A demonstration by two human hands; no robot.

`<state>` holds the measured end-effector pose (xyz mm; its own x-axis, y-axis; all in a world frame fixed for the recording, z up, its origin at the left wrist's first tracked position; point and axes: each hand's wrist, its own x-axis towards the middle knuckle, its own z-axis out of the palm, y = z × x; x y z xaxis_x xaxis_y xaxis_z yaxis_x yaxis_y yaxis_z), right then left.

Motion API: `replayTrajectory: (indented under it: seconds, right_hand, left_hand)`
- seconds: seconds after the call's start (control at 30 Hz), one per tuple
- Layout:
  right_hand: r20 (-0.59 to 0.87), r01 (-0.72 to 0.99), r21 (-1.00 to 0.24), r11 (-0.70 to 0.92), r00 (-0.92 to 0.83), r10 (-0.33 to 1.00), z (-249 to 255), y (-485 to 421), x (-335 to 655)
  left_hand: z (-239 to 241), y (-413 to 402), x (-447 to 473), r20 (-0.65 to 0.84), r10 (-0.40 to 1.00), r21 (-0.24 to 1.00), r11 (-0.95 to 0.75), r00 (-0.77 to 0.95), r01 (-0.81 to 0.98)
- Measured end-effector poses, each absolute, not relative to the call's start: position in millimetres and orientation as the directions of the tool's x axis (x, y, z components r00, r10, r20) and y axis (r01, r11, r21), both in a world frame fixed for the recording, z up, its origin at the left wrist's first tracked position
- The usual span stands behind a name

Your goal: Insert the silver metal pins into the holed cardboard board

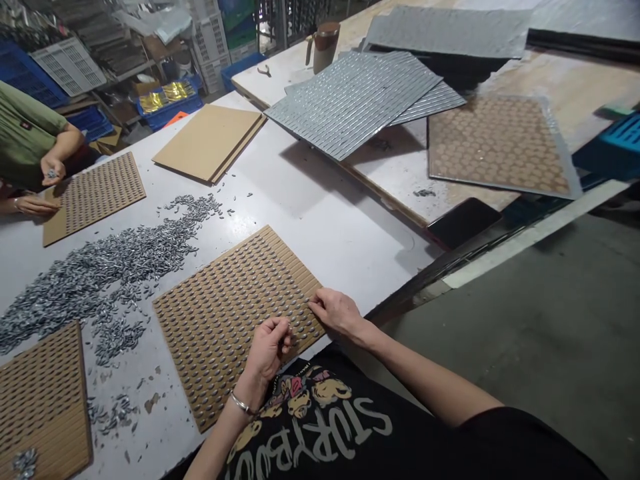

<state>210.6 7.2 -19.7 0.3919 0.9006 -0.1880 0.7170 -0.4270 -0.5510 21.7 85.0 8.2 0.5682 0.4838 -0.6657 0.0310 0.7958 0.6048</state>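
In front of me on the white table lies a brown grooved board point(240, 293), set with rows of small grey metal pieces shaped like grains. The grooves along its right side are bare. My right hand point(337, 312) is at that right part, fingertips pinched together and touching the board; whatever they pinch is too small to make out. Over the board's near edge hovers my left hand point(270, 347), fingers curled with thumb against forefinger; its contents are hidden. A large heap of loose metal pieces point(120, 263) spreads to the left of the board.
Another grooved board point(45, 393) lies at lower left. Across the table, a co-worker's hands point(51, 170) are at a similar board point(100, 197). Flat brown boards point(210, 140), silvery striped sheets point(355, 100), a phone point(465, 223) and a mug point(326, 48) lie farther off.
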Motion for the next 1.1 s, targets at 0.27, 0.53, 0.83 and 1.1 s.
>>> replayTrajectory:
  seconds: [0.27, 0.53, 0.83, 1.1]
  right_hand:
    - [-0.162, 0.684, -0.606, -0.407, 0.395, 0.904, -12, 10, 215]
    - [-0.173, 0.725, -0.532, -0.438, 0.413, 0.894, -14, 23, 212]
    - [-0.159, 0.683, -0.609, -0.403, 0.392, 0.906, -9, 20, 215]
    - [-0.118, 0.344, -0.91, -0.232, 0.322, 0.939, 11, -17, 186]
  left_hand:
    - [11, 79, 23, -0.666, 0.472, 0.576, 0.818, 0.577, -0.004]
    - [10, 74, 22, -0.683, 0.444, 0.539, 0.842, 0.58, -0.01]
    - [14, 73, 27, -0.687, 0.432, 0.537, 0.844, 0.585, 0.008]
    - [12, 67, 32, -0.663, 0.46, 0.58, 0.814, 0.591, 0.017]
